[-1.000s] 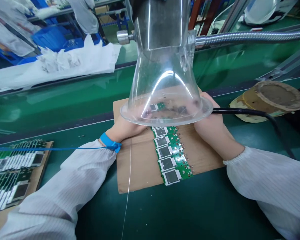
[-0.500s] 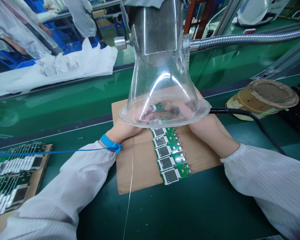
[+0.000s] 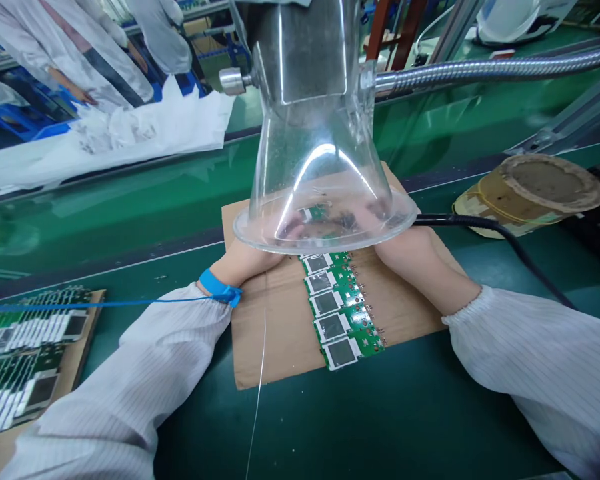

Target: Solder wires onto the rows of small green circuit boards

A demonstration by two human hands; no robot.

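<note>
A column of green circuit boards [image 3: 341,351] with small grey screens lies on a brown cardboard sheet [image 3: 275,333]. My left hand [image 3: 247,258], wearing a blue wrist strap [image 3: 220,287], is at the left of the far boards, its fingers closed and blurred behind the clear hood [image 3: 325,167]. A thin solder wire [image 3: 260,380] runs up from the table towards it. On the right, my right hand [image 3: 405,252] is closed around what looks like a soldering iron; its black cord [image 3: 485,224] trails off to the right. The hood hides the iron's tip and blurs the contact point.
A flexible metal arm [image 3: 480,79] supports the hood from the right. Stacked circuit boards [image 3: 30,360] stand on the left. A round tub [image 3: 525,193] sits at the back right. Beyond the green ledge are crumpled white sheets [image 3: 155,127] and people in white coats [image 3: 80,53].
My view has shifted slightly, so the hood appears a little further left. Both hands stay nearly in place. A person at the back left has moved right.
</note>
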